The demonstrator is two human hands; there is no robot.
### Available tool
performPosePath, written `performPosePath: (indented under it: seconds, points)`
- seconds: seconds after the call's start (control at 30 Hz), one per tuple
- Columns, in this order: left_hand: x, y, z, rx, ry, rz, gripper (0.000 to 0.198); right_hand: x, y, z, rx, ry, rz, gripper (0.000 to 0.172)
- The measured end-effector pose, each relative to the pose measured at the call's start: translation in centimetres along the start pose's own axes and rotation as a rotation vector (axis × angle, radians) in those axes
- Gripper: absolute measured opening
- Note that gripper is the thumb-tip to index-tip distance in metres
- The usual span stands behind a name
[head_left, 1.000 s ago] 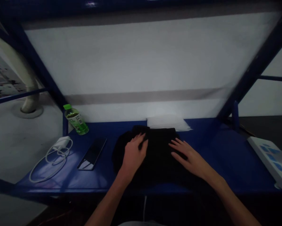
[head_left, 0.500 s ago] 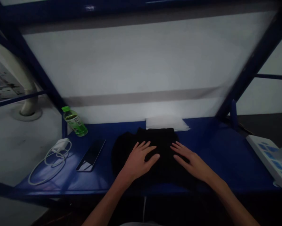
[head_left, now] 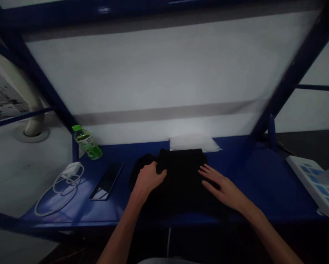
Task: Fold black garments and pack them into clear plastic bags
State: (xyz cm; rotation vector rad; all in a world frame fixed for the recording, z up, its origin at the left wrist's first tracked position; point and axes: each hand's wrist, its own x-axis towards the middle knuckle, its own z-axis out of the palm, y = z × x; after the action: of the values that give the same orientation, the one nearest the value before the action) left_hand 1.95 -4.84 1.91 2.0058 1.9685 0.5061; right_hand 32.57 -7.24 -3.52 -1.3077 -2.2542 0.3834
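A dark black garment, partly folded, lies on the blue metal desk; its folds are hard to make out. At its left part, my left hand has its fingers bent down into the cloth, with the thumb standing apart to the right. The tips of those fingers are mostly hidden. My right hand rests flat on the garment's right side, fingers stretched out and thumb apart.
A phone, a white charger with a cable and a green-capped bottle stand or lie on the left. White sheets lie behind the garment. A white and blue box is at the right, and blue frame bars flank the desk.
My left hand has moved left across the garment, and its fingers have gone from spread flat to bent down. The right hand has stayed in place.
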Motion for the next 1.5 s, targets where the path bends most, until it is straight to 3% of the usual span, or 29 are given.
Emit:
performPosePath:
  seconds: [0.13, 0.27, 0.4, 0.5, 0.57, 0.67, 0.77, 0.9, 1.07, 1.23, 1.37, 1.43, 1.5]
  points:
    - [0.2, -0.2, -0.1, -0.167, -0.005, 0.101, 0.049, 0.0, -0.1, 0.1, 0.016, 0.015, -0.009, 0.048]
    - [1.0, 0.7, -0.1, -0.391, 0.033, 0.072, 0.050, -0.1, -0.4, -0.2, 0.086, 0.054, 0.018, 0.048]
    - [1.7, 4.1, 0.4, -0.527, 0.187, 0.069, 0.048, -0.9, 0.4, -1.0, 0.149, 0.194, 0.096, 0.045]
    - [1.3, 7.7, 1.9, -0.582, 0.264, 0.168, 0.048, -2.1, 2.3, -1.4, 0.090, 0.274, 0.183, 0.046]
    - [0.7, 9.9, 3.6, -0.555, 0.272, 0.286, 0.049, -2.9, 3.9, -1.4, 0.015, 0.279, 0.239, 0.049]
    - [-0.5, 12.2, 6.6, -0.399, 0.164, 0.407, 0.051, -3.8, 6.0, -0.9, -0.130, 0.254, 0.266, 0.053]
    - [-1.5, 13.2, 9.0, -0.200, 0.114, 0.465, 0.055, -4.3, 7.1, -0.1, -0.252, 0.217, 0.257, 0.056]
    - [-2.1, 13.5, 10.8, -0.042, 0.064, 0.492, 0.064, -4.3, 7.2, 0.4, -0.311, 0.192, 0.250, 0.057]
    - [-2.1, 13.6, 11.0, -0.017, 0.013, 0.495, 0.070, -4.3, 7.3, 0.5, -0.288, 0.229, 0.256, 0.054]
    - [-1.9, 12.3, 8.1, -0.125, -0.117, 0.529, 0.082, -3.9, 6.9, -0.5, -0.234, 0.237, 0.266, 0.052]
    - [-0.5, 8.6, 4.5, -0.115, -0.045, 0.524, 0.064, -1.9, 3.8, -2.1, -0.093, 0.313, 0.279, 0.049]
    - [0.6, 5.9, 3.0, -0.045, -0.010, 0.483, 0.057, -0.3, 1.6, -2.6, -0.031, 0.339, 0.194, 0.047]
    - [1.6, 3.0, 2.0, 0.049, -0.017, 0.444, 0.057, 1.2, -0.3, -2.5, -0.024, 0.276, 0.057, 0.047]
